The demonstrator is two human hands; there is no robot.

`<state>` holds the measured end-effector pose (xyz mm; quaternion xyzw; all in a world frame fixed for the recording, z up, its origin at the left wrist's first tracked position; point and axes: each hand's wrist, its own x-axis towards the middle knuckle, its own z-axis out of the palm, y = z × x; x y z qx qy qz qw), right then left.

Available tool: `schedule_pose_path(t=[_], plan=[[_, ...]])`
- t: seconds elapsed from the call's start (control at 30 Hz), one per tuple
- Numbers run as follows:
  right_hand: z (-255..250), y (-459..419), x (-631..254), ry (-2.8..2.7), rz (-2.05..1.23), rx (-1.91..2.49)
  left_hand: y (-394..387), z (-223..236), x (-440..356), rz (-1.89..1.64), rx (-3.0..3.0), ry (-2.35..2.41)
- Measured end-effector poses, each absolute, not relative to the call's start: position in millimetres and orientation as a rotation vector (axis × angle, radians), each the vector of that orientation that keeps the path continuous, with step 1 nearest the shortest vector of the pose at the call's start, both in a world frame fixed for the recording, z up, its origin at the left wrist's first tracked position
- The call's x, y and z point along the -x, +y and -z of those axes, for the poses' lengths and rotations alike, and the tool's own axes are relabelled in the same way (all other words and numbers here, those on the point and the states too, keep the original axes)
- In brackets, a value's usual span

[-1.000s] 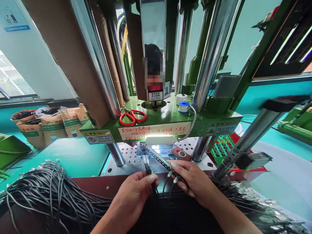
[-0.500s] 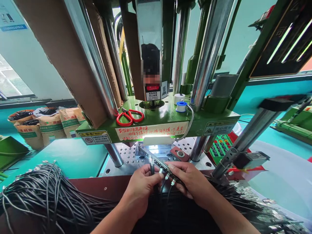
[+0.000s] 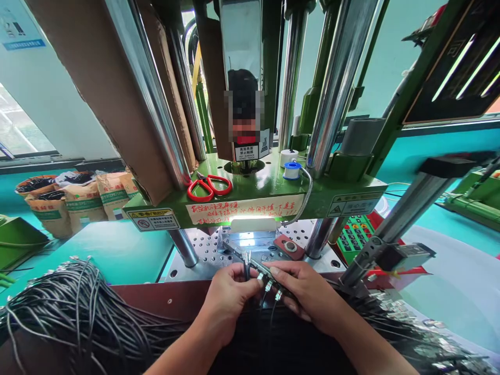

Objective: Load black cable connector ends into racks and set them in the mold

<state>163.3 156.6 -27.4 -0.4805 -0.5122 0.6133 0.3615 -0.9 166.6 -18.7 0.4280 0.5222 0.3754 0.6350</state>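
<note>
My left hand (image 3: 226,297) is closed on a small bunch of black cables (image 3: 246,266) with metal tips pointing up. My right hand (image 3: 302,289) grips a long narrow metal fixture bar (image 3: 250,260) that slants up and left toward the machine's perforated steel plate (image 3: 203,255). Several cable connectors (image 3: 269,285) sit along the bar between my two hands, with their black leads hanging down. Both hands meet just in front of the plate, under the green press platen (image 3: 253,192).
A big pile of black cables (image 3: 78,307) lies at the left, and more cables with metal ends (image 3: 410,323) lie at the right. Red scissors (image 3: 209,187) and a tape spool (image 3: 292,170) rest on the platen. Steel columns, a green keypad (image 3: 353,234) and sacks (image 3: 74,200) stand around.
My left hand has moved up and right with the cable bunch until it touches the bar by my right hand. The bar has shifted slightly left and lower.
</note>
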Motion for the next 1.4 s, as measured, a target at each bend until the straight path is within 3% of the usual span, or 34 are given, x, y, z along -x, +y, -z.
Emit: schedule_pose_path(t=[0.6, 1.4], plan=[[33, 161, -167, -1.087, -1.55, 1.253, 181, 13, 27, -0.893, -0.734, 1.107], [31, 158, -163, -1.257, -1.486, 1.317, 182, 31, 12, -0.796, -0.761, 1.102]])
